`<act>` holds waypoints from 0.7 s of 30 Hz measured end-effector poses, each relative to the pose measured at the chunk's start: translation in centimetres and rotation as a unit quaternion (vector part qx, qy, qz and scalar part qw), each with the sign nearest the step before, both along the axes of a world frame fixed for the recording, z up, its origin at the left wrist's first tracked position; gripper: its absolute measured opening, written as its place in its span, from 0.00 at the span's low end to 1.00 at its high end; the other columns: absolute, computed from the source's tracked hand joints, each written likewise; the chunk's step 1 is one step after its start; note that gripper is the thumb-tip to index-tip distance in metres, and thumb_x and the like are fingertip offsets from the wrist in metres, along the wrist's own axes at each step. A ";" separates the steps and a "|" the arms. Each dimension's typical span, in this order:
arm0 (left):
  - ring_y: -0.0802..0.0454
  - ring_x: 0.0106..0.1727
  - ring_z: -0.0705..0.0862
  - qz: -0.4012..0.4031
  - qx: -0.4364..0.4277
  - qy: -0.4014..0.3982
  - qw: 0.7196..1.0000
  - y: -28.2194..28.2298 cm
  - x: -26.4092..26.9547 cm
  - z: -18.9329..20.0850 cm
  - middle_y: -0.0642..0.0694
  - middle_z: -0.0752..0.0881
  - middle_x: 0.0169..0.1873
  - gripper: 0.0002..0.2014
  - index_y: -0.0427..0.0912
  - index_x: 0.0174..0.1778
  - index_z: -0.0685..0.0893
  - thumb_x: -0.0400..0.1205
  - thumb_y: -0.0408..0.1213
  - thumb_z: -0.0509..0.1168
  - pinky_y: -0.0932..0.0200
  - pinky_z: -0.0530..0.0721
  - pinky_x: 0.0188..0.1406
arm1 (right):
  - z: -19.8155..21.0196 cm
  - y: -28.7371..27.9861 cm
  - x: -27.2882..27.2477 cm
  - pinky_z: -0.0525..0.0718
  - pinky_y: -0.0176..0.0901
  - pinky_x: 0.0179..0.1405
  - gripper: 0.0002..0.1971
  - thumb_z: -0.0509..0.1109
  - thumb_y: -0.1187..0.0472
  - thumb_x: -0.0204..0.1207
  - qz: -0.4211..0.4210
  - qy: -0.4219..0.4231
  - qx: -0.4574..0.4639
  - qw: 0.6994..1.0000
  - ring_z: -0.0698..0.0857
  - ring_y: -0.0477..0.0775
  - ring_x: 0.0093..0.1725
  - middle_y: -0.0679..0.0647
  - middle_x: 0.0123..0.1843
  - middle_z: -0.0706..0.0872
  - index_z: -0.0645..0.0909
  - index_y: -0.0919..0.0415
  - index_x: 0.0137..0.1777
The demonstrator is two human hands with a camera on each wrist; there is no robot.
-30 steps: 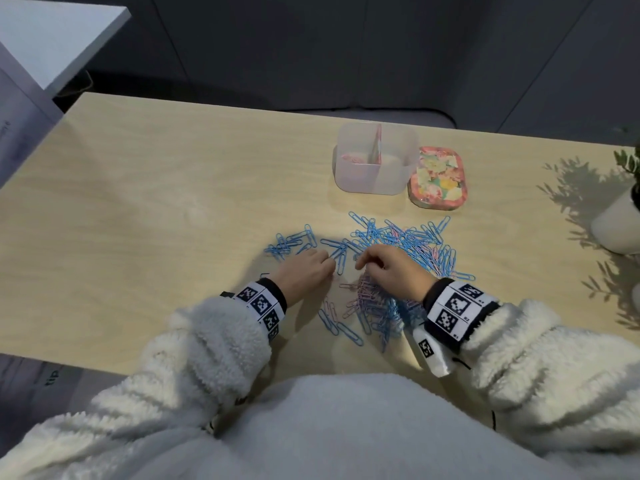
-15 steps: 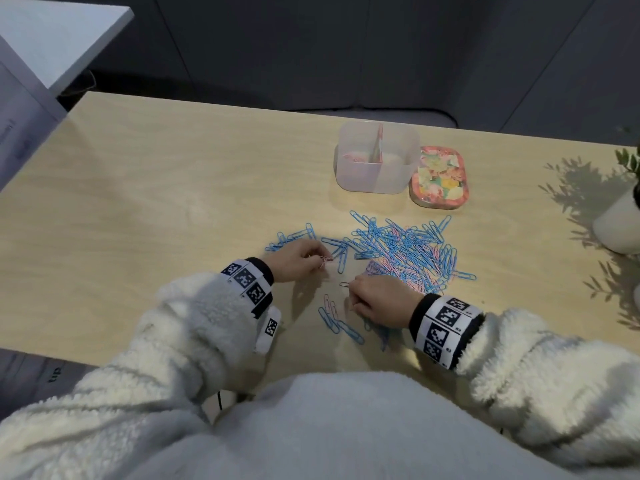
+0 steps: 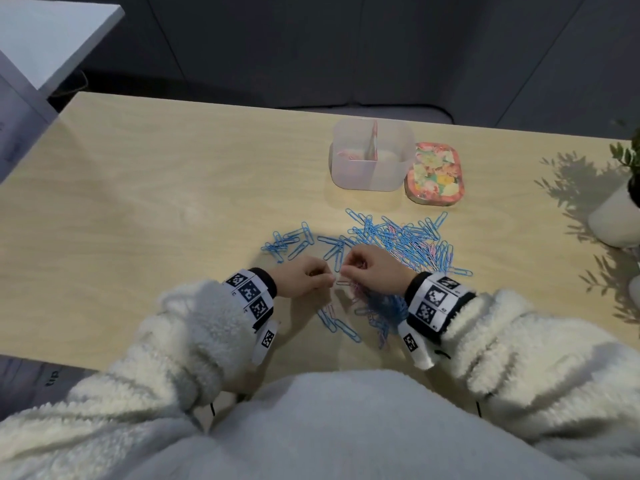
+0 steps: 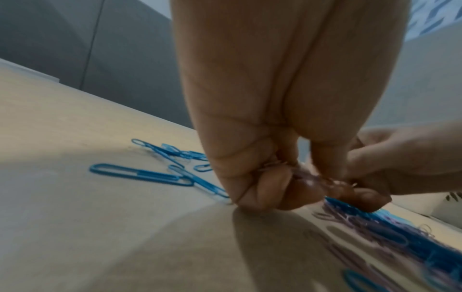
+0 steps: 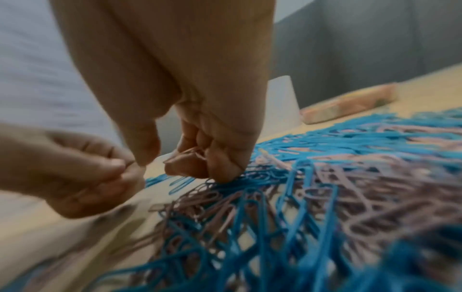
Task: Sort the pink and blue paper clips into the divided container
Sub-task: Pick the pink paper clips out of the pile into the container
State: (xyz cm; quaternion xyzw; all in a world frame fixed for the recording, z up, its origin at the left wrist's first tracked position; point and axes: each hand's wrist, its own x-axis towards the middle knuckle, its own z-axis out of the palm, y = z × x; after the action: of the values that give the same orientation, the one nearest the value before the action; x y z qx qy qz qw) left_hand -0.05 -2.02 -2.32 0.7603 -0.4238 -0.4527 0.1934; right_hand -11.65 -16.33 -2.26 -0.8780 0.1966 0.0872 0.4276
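Note:
A mixed pile of blue and pink paper clips (image 3: 401, 242) lies mid-table, with more heaped under my right wrist (image 3: 381, 306). The clear divided container (image 3: 372, 181) stands beyond it, with some pink clips in its left half. My left hand (image 3: 327, 279) has its fingers curled round a few pink clips (image 4: 282, 166). My right hand (image 3: 348, 268) is also curled on pink clips (image 5: 192, 155), and its thumb and forefinger meet the left hand's fingertips just above the table. In the right wrist view the left hand (image 5: 75, 171) shows at the left.
A floral lid (image 3: 434, 173) lies right of the container. A small group of blue clips (image 3: 287, 242) sits left of the pile, and a few clips (image 3: 339, 322) lie close to my body. A white plant pot (image 3: 616, 216) stands at the right edge.
My right hand has moved forward from the near heap to meet the left hand. The left hand has drawn back slightly toward me.

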 end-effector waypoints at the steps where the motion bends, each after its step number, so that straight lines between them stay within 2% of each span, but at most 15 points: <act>1: 0.56 0.36 0.77 0.003 -0.006 -0.002 1.000 0.1 -0.1 0.0 0.54 0.80 0.32 0.09 0.47 0.40 0.79 0.81 0.47 0.63 0.64 0.74 0.36 | -0.4 0.3 0.1 0.78 0.43 0.44 0.04 0.71 0.59 0.73 0.026 0.020 -0.040 0.999 0.80 0.49 0.41 0.51 0.40 0.82 0.79 0.57 0.42; 3: 0.59 0.33 0.79 -0.005 -0.015 -0.004 1.000 0.3 -0.2 0.1 0.51 0.83 0.33 0.07 0.46 0.40 0.81 0.78 0.44 0.69 0.71 0.75 0.33 | -0.9 0.7 0.3 0.78 0.48 0.49 0.05 0.71 0.58 0.72 0.062 0.060 -0.104 0.991 0.81 0.54 0.49 0.54 0.48 0.84 0.78 0.55 0.44; 5: 0.58 0.37 0.80 -0.049 -0.007 -0.041 0.998 0.4 -0.4 0.3 0.46 0.88 0.40 0.04 0.43 0.44 0.84 0.76 0.38 0.70 0.75 0.74 0.32 | -0.9 1.1 0.5 0.77 0.50 0.51 0.04 0.67 0.59 0.75 0.097 0.073 -0.151 0.981 0.81 0.58 0.54 0.56 0.53 0.84 0.78 0.57 0.47; 8: 0.53 0.44 0.82 -0.100 -0.008 -0.110 0.989 0.4 -0.4 0.3 0.43 0.88 0.46 0.06 0.40 0.46 0.86 0.75 0.36 0.70 0.65 0.76 0.41 | -0.5 1.2 0.9 0.76 0.50 0.49 0.06 0.61 0.62 0.78 0.164 0.108 -0.203 0.959 0.81 0.63 0.55 0.60 0.55 0.82 0.76 0.61 0.51; 11: 0.46 0.50 0.83 -0.123 -0.006 -0.160 0.979 0.3 0.0 0.4 0.42 0.85 0.48 0.06 0.39 0.45 0.86 0.75 0.35 0.70 0.56 0.79 0.48 | 0.0 0.7 0.9 0.71 0.48 0.42 0.03 0.56 0.64 0.80 0.187 0.118 -0.215 0.951 0.77 0.61 0.44 0.61 0.46 0.77 0.69 0.63 0.46; 13: 0.44 0.52 0.81 -0.122 0.002 -0.184 0.975 0.4 0.5 0.5 0.41 0.83 0.50 0.07 0.38 0.47 0.85 0.77 0.37 0.69 0.54 0.77 0.51 | 0.2 0.2 0.7 0.69 0.40 0.36 0.05 0.55 0.66 0.80 0.163 0.094 -0.153 0.970 0.72 0.56 0.41 0.58 0.41 0.74 0.66 0.62 0.43; 16: 0.43 0.54 0.80 -0.112 0.019 -0.199 0.973 0.7 0.9 0.3 0.40 0.81 0.53 0.09 0.38 0.50 0.83 0.79 0.40 0.66 0.54 0.75 0.52 | 0.7 -0.4 0.0 0.70 0.28 0.29 0.04 0.59 0.66 0.80 0.036 0.025 0.040 0.998 0.74 0.50 0.35 0.51 0.36 0.75 0.70 0.61 0.43; 17: 0.43 0.54 0.80 -0.112 0.023 -0.202 0.973 0.8 0.9 0.2 0.40 0.81 0.53 0.09 0.38 0.50 0.83 0.80 0.40 0.65 0.53 0.75 0.52 | 0.8 -0.4 -0.4 0.72 0.27 0.26 0.04 0.60 0.68 0.80 -0.014 0.010 0.128 0.992 0.76 0.46 0.30 0.51 0.33 0.76 0.71 0.60 0.44; 19: 0.43 0.55 0.80 -0.116 0.027 -0.205 0.971 0.6 0.8 0.1 0.40 0.81 0.54 0.10 0.38 0.51 0.82 0.81 0.41 0.64 0.53 0.75 0.53 | 0.8 -0.2 -0.9 0.73 0.30 0.18 0.07 0.58 0.71 0.80 -0.087 0.015 0.265 0.960 0.76 0.43 0.20 0.52 0.28 0.77 0.73 0.59 0.46; 21: 0.42 0.55 0.79 -0.116 0.034 -0.204 0.972 0.5 0.7 0.0 0.39 0.81 0.55 0.11 0.37 0.52 0.81 0.82 0.41 0.62 0.53 0.75 0.54 | 0.3 0.3 -1.1 0.71 0.33 0.14 0.12 0.54 0.73 0.79 -0.117 0.031 0.319 0.940 0.76 0.45 0.19 0.54 0.29 0.75 0.76 0.60 0.44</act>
State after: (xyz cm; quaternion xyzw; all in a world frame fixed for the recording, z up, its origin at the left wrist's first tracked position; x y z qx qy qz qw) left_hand 0.66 -1.55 -2.29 0.7883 -0.5240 -0.3217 0.0233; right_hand -12.73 -16.04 -1.95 -0.6628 0.2731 0.1215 0.6865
